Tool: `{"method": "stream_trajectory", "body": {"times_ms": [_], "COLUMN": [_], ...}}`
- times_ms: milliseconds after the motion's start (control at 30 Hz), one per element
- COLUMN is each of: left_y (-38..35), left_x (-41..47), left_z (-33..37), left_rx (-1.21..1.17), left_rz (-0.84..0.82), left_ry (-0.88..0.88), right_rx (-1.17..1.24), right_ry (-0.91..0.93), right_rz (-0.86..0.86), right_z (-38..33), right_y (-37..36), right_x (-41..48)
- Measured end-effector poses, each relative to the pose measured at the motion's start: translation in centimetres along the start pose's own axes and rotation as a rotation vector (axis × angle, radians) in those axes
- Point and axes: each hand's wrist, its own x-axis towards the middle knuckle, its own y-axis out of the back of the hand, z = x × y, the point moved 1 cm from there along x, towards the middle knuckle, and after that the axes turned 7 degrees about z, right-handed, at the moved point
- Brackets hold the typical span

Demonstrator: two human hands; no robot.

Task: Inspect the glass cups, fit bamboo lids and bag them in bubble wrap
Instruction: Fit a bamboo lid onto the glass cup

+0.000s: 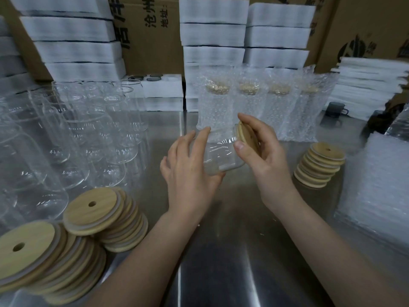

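Brushed steel bench (221, 262) | left hand (190, 173) fingers curled round clear glass cup (221, 151) | right hand (270, 165) fingers pinching round bamboo lid (245, 136)

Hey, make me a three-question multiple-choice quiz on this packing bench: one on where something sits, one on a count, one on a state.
1. Where is the smaller stack of bamboo lids?
A. on the steel table, right of the right hand
B. on the floor
C. on a shelf

2. How many bubble-wrapped cups stand in the row behind the hands?
A. two
B. four
C. seven

3. How is the glass cup in the left hand?
A. upright on the table
B. tipped on its side, a bamboo lid at its mouth
C. already bagged

Answers:
1 A: the stack stands on bare steel beside that hand.
2 B: four lidded tops show through the wrap.
3 B: the left hand grips its base end while the right pinches the lid at the rim.
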Motion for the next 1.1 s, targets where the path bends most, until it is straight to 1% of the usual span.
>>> {"method": "stream_trajectory", "body": {"times_ms": [600, 1100], "left_y": [-0.37, -0.47], "left_x": [-0.45, -0.28], "left_z": [-0.03, -0.09], "left_rx": [-0.053, 0.014], "left_rz": [0.033, 0.06], "left_ry": [-0.024, -0.06], "right_rx": [0.011, -0.049], "right_ry": [-0.074, -0.068], "right_rz": [-0.027, -0.069], "right_z": [0.37, 0.31], "right_y": [-0.49, -0.67], "right_x": [-0.25, -0.17]}}
